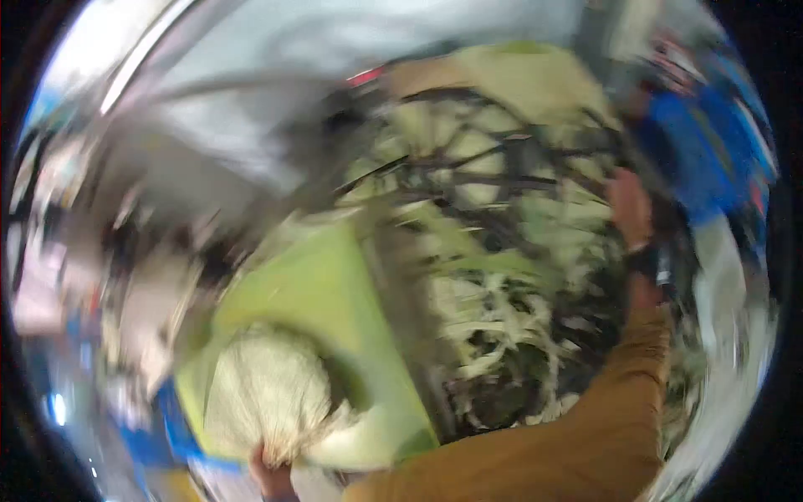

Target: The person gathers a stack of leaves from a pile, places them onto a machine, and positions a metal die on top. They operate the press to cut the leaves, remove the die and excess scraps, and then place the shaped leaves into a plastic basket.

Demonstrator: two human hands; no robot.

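My left hand (pixel 269 477) is at the lower edge of a pale, round head with veined folds, which looks like a cabbage (pixel 268 389). Its fingers are closed around the gathered end. The cabbage lies against a smooth yellow-green board (pixel 309 280) and casts a shadow on it. My right hand (pixel 629 205), at the end of a brown sleeve, is stretched out by the right side of a dark spoked frame (pixel 493 174). Motion blur smears its fingers, and I cannot make out anything in them.
Pale leafy strips (pixel 493 322) lie in a dark area right of the board. A pale panel (pixel 535 79) stands behind the spoked frame. Something blue (pixel 703 146) is at the far right. A grey surface (pixel 201 167) at upper left is badly blurred.
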